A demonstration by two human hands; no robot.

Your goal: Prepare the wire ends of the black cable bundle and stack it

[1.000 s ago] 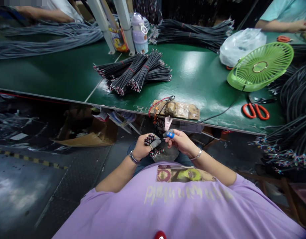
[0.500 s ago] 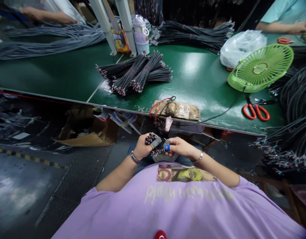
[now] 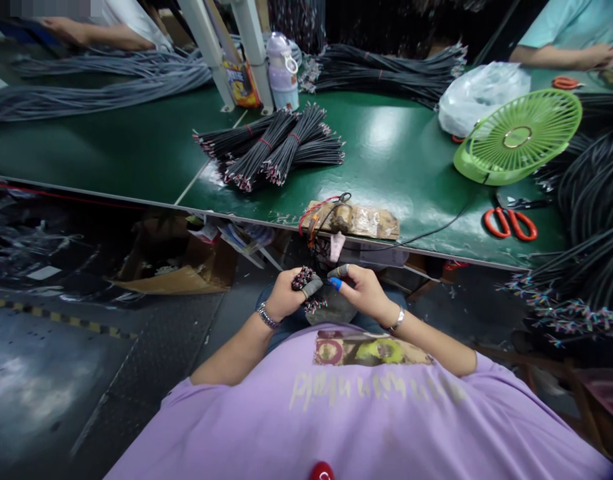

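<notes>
Head view, working outward from the hands.

Item: bundle of dark cables (image 3: 303,275), at the centre, below the bench edge and above my lap; ends bared in red, white and black.

Left hand (image 3: 285,293): curled round the bundle, its grey-covered thumb (image 3: 313,288) laid across.

Right hand (image 3: 367,292): at 3 o'clock, just beside the bundle; blue-covered and grey-covered fingers nearly meeting at the tips. Whether a thin strand lies between them, I cannot tell.

At 1 o'clock, on the bench edge: worn block (image 3: 371,222) with wires, a pink clip (image 3: 337,247) hanging below.

Between 11 and 12, on the green bench (image 3: 396,140): pile of dark bundles (image 3: 271,147), at least three with red bands.

State of work, my judgement: the banded ones look finished; the one I hold shows no band I can make out and looks part-done. How many cables remain, I cannot tell.

At 12, farther: lilac bottle (image 3: 283,72).

At 2: green fan (image 3: 519,137). Between 2 and 3: orange-handled scissors (image 3: 511,223).

At 3: heap of long cables (image 3: 594,193), coloured ends toward me.

At 10: grey cables (image 3: 111,90).
</notes>
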